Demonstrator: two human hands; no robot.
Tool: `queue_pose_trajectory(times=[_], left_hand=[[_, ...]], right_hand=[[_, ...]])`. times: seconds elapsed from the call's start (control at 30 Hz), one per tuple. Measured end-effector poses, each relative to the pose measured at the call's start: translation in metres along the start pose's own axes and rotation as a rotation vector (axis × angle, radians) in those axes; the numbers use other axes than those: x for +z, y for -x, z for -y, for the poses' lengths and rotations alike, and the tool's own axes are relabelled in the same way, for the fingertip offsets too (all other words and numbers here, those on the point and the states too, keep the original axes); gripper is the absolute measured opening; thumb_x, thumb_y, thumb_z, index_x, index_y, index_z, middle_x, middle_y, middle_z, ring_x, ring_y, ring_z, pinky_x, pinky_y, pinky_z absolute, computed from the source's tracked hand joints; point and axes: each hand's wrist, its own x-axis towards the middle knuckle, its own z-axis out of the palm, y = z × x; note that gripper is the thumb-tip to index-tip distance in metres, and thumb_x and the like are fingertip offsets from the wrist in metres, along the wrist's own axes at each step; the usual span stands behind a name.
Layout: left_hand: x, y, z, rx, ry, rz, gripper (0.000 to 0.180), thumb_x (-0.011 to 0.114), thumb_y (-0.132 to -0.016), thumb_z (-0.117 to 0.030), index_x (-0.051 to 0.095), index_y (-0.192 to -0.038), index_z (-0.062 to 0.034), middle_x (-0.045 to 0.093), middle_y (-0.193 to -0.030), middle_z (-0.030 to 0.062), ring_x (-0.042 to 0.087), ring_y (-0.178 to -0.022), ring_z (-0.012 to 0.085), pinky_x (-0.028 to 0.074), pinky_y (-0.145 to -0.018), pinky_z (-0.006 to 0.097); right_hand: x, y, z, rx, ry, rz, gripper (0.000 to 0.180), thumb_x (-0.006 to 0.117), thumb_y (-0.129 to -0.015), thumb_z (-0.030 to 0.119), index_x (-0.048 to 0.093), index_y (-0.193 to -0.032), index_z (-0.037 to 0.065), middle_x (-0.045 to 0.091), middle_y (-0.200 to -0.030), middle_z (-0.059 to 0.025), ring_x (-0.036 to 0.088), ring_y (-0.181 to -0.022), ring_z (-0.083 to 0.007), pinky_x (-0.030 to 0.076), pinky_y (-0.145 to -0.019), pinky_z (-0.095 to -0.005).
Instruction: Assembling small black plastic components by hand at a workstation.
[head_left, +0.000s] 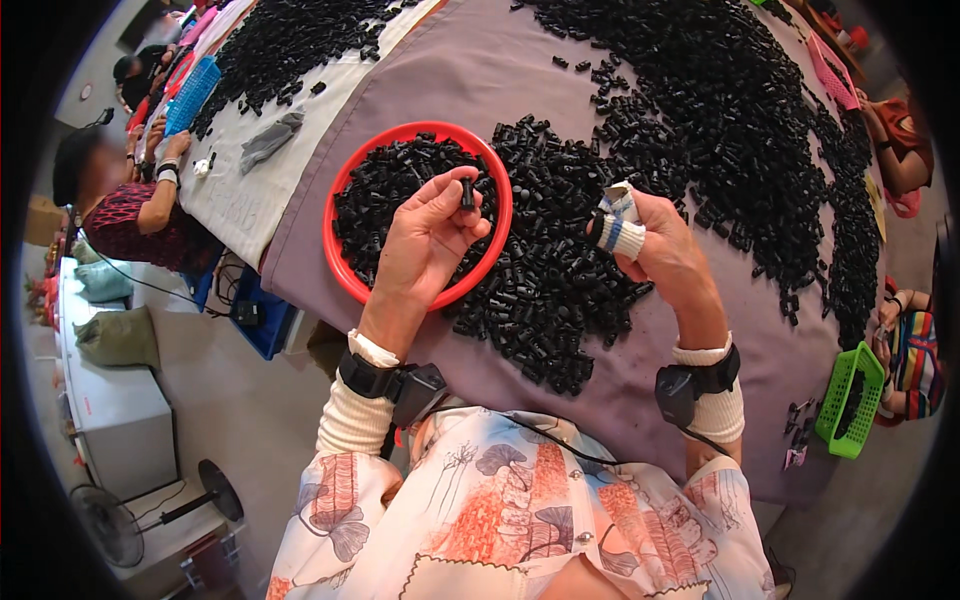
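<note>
My left hand is raised over a round red basin, pinching a small black cylindrical part between thumb and fingertips. Many similar parts fill the basin below it. To the right, my right hand is closed above a heap of loose black parts. White cloth wraps with blue stripes cover some of its fingers. Something dark shows at those fingertips, but I cannot tell whether it is held or lies in the heap behind.
A larger spread of black parts covers the far right of the mauve tablecloth. A green basket sits at the right edge. Other people work at both sides, one at left near a blue basket. A fan stands lower left.
</note>
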Motion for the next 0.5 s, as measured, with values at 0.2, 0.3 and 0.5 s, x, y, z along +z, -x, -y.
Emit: queue_pose_trajectory(times=[0.2,0.3,0.5], left_hand=[[0.006,-0.002,0.009,-0.036,0.017,0.010,0.026,0.053,-0.090,-0.016,0.053,-0.110,0.0009,0.058,-0.085,0.0050,0.050,-0.071,0.0107,0.046,-0.071,0.030],[0.009,-0.003,0.021,-0.074,0.027,0.081,0.026,0.054,-0.089,-0.015,0.054,-0.110,0.0011,0.059,-0.086,0.0066,0.054,-0.069,0.0110,0.048,-0.070,0.031],[0.030,-0.006,0.038,-0.157,0.082,0.179,0.026,0.051,-0.091,-0.013,0.050,-0.114,-0.0007,0.060,-0.093,0.0068,0.060,-0.083,0.0138,0.050,-0.076,0.031]], right_hand=[[0.003,0.002,0.004,0.044,-0.031,0.003,0.017,0.067,-0.077,0.021,0.057,-0.078,0.007,0.042,-0.052,0.0047,0.036,-0.038,-0.0033,0.024,-0.035,-0.0188],[0.013,0.003,0.007,0.053,-0.010,-0.060,0.018,0.067,-0.077,0.020,0.057,-0.083,0.007,0.043,-0.054,0.0044,0.037,-0.039,-0.0034,0.026,-0.035,-0.0183],[0.026,0.001,0.024,-0.085,-0.020,-0.021,0.039,0.074,-0.068,0.008,0.056,-0.102,0.004,0.049,-0.077,0.0044,0.043,-0.065,-0.0033,0.038,-0.055,-0.0178]])
